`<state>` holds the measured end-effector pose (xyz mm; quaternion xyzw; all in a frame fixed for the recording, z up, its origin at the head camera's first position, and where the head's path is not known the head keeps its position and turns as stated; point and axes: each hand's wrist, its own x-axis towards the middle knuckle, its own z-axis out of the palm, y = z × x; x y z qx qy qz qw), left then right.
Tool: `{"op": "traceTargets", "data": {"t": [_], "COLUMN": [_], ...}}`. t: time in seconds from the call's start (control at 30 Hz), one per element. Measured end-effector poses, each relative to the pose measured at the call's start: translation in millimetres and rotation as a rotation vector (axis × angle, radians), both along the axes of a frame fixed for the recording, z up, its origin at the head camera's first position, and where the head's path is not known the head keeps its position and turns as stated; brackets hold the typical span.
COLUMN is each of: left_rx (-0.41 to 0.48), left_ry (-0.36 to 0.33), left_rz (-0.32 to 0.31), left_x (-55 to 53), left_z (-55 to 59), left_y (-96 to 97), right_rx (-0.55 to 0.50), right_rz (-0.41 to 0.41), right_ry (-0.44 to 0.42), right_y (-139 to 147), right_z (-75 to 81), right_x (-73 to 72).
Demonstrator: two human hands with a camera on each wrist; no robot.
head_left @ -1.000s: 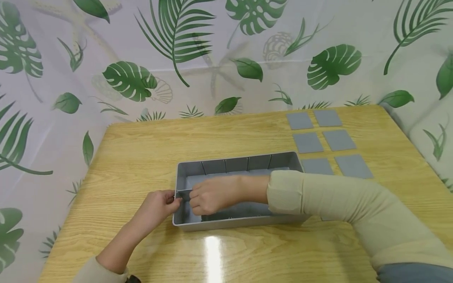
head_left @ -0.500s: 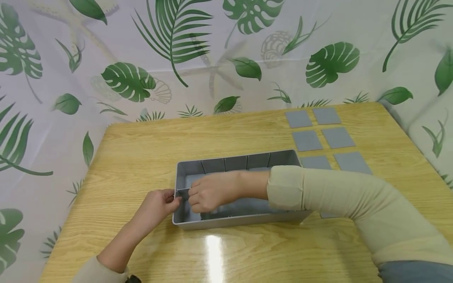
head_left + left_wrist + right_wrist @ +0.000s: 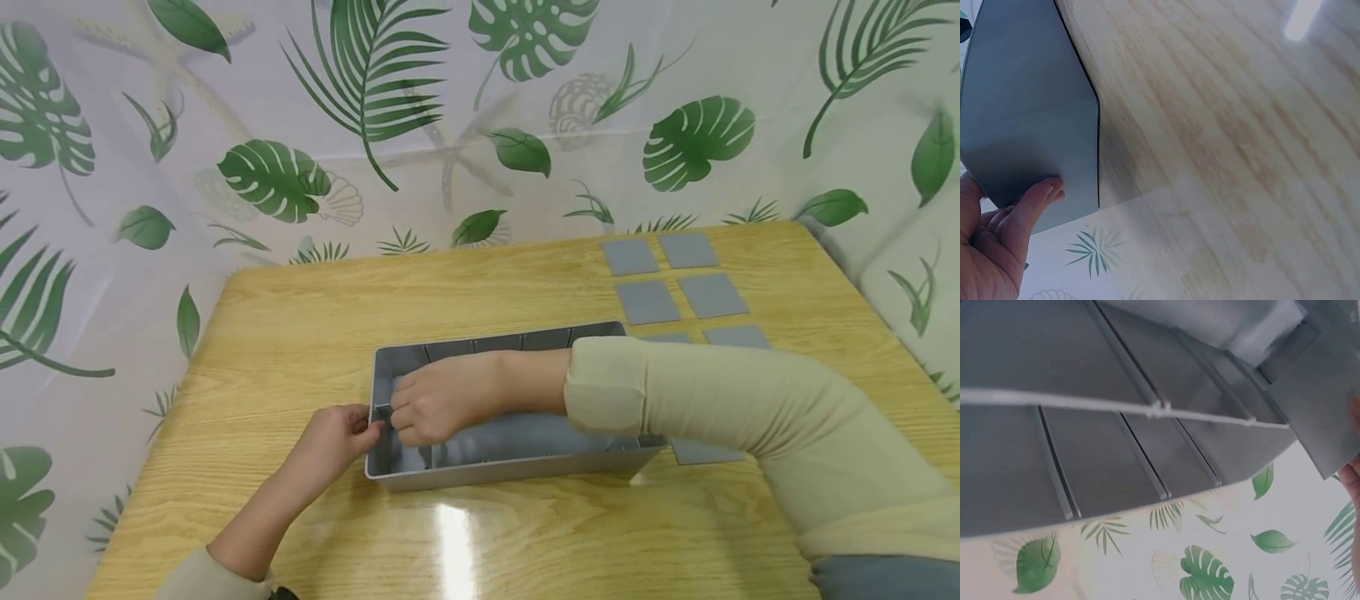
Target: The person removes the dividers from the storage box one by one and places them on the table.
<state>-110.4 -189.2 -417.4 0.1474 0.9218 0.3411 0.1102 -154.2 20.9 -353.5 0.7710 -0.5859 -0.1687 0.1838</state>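
A long grey open box [image 3: 510, 472] stands on the wooden table, with slot ridges along its inner long walls. My left hand [image 3: 339, 433] grips the box's left end wall, thumb over the rim; the left wrist view shows this hand [image 3: 1007, 237] on the wall from outside. Inside the left part, my right hand [image 3: 442, 400] pinches a flat grey divider panel [image 3: 1319, 400], mostly hidden beneath the hand in the head view. In the right wrist view, only a bit of that hand [image 3: 1354, 481] shows at the panel's edge. A short partition [image 3: 384, 411] meets the left end wall.
Several flat grey square panels [image 3: 648, 302] lie in two columns at the table's right, some partly hidden by the right sleeve [image 3: 712, 392]. A leaf-printed cloth [image 3: 450, 125] hangs behind the wooden table [image 3: 315, 333].
My right hand has shifted slightly left within the box. The panel's lower end under it now shows as a thin edge instead of a dark patch. My left hand keeps its grip.
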Motion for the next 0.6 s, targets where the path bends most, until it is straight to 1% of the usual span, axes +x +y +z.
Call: {"op": "traceTargets", "data": {"t": [0.17,0.3,0.6], "left_rx": [-0.002,-0.001,-0.003], "left_ry": [-0.013,-0.019,0.012], "left_rz": [0.01,0.016,-0.015], "left_x": [-0.2,-0.3,-0.8], "left_z": [-2.5,-1.9,0.7], "left_y": [-0.2,-0.2,0.8], "right_rx": [0.058,0.097,0.152], "right_rz": [-0.029,-0.043,-0.046], "right_ry": [-0.013,0.001,0.056], "right_y": [-0.8,-1.9,-3.5], "right_z": [10.2,16.7,25.9], "right_x": [2.0,3.4,4.0]}}
